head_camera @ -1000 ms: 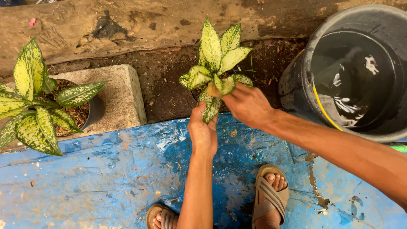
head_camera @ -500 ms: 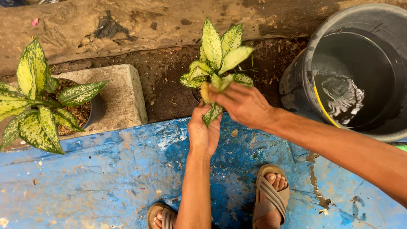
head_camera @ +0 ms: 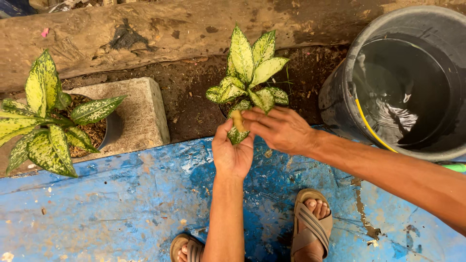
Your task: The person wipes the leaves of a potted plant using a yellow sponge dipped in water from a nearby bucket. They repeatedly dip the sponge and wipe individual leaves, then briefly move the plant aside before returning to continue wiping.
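Hands: two, the left hand [head_camera: 233,154] and the right hand [head_camera: 280,129], both near the middle on the plant cutting [head_camera: 250,73].
Speckled plants: two, the cutting at centre and a potted plant [head_camera: 46,121] at far left.
Pots: one, a dark pot [head_camera: 112,130] at left, partly hidden by leaves.
Concrete blocks: one, a block [head_camera: 141,114] left of centre.
Buckets: one, a dark bucket [head_camera: 340,97] of water at far right.
Sandalled feet: two, a left foot [head_camera: 187,250] and a right foot [head_camera: 310,228], near the bottom edge.
Blue sheets: one, a blue sheet [head_camera: 107,204] across the near ground.
Logs: one, a log [head_camera: 145,34] along the far side.
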